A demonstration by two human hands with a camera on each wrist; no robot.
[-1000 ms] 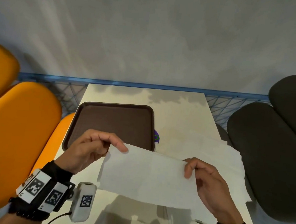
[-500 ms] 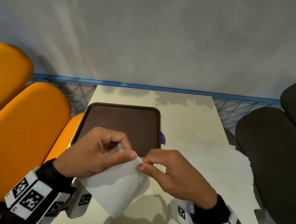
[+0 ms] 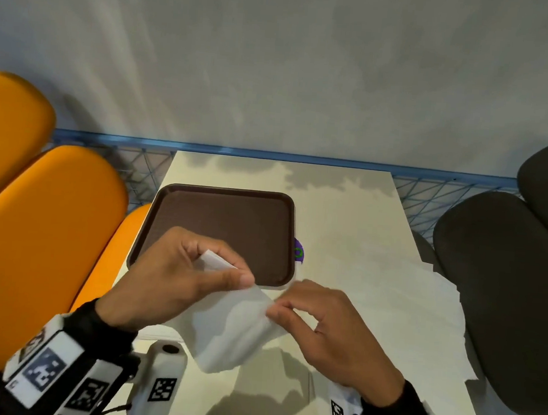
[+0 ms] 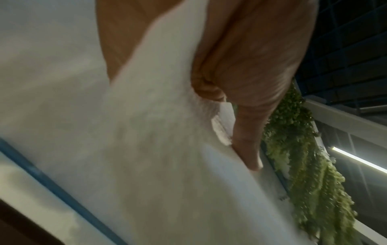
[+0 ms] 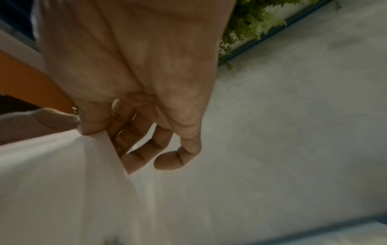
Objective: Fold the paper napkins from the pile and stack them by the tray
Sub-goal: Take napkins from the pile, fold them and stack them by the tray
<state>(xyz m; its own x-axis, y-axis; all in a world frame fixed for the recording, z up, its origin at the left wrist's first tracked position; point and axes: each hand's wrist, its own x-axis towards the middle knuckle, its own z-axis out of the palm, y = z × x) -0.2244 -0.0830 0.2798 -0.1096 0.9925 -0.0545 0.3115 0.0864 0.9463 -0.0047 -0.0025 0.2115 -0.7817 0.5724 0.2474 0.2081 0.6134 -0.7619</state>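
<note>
A white paper napkin (image 3: 235, 331), folded in half, hangs in the air above the near part of the table. My left hand (image 3: 177, 275) pinches its upper left corner between thumb and curled fingers. My right hand (image 3: 319, 327) pinches the upper right edge. The left wrist view shows the napkin (image 4: 146, 149) draped below the thumb. In the right wrist view the napkin (image 5: 62, 182) is nipped by thumb and forefinger. The pile of flat napkins (image 3: 398, 306) lies at the table's right. A brown tray (image 3: 226, 223) sits at the left, behind my hands.
The cream table (image 3: 340, 218) ends at a blue rail (image 3: 270, 153) below a grey wall. Orange seats (image 3: 37, 229) stand at the left and dark seats (image 3: 500, 288) at the right. A small purple object (image 3: 298, 251) lies by the tray's right edge.
A second ago the napkin was spread wide between my hands. They came together and folded it in half. Since then the right hand has shifted slightly right along the top edge.
</note>
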